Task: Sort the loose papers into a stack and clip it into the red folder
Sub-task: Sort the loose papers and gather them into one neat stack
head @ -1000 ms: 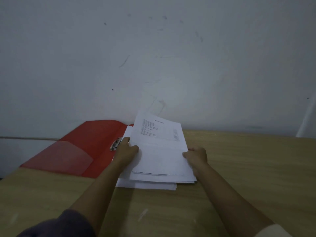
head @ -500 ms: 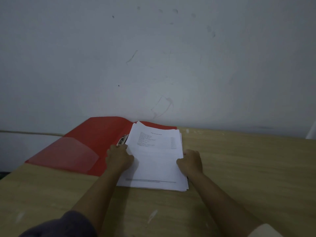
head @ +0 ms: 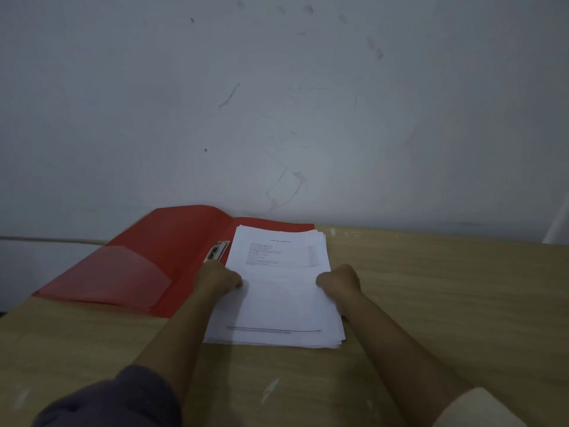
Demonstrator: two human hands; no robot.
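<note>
A stack of white printed papers lies flat on the right half of the open red folder, its near end reaching onto the wooden table. My left hand grips the stack's left edge, and my right hand grips its right edge. The sheets are roughly squared, with a few edges fanned out at the near right corner. Just beyond my left hand, the folder's metal clip shows beside the stack on the spine. A clear pocket covers the folder's left flap.
The wooden table runs right and toward me. A scuffed grey wall stands right behind the folder. The folder's left flap overhangs the table's left edge.
The stack was lifted and tilted a second ago; both hands have lowered it flat onto the folder's right half and keep hold of its side edges.
</note>
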